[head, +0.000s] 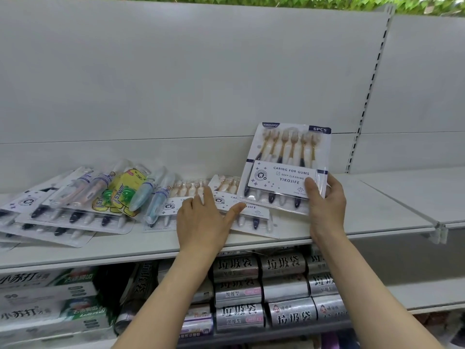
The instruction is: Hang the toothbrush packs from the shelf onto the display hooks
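The right hand [327,205] grips a six-brush pack [286,167] by its lower right corner, thumb across the printed card and fingers hidden behind, tilting it upright off the shelf [377,210]. Holding it low like that leaves the top edge free, which I judge is the end meant to go onto a hook. No hook shows anywhere; the back panel [176,84] above the shelf is bare, so where the pack will hang cannot be told.

The left hand [201,217] lies flat with straight, spread fingers on the packs left of the held pack, gripping nothing. It seems to pin them down so only one lifts away.

Counting outward from the held pack: two more of the same six-brush kind lie directly to its left, under the left hand, overlapping each other. Further left is a heap of small packs [118,190]: about two yellow ones and roughly four slim pale or blue ones, though overlap makes this uncertain. Beneath and beyond them, at the far left, at least three more flat six-brush packs [50,222] are fanned out.

Below the shelf sit silver rolls [276,293], about nine visible, and boxed toothpaste [45,298] to their left, about four boxes.
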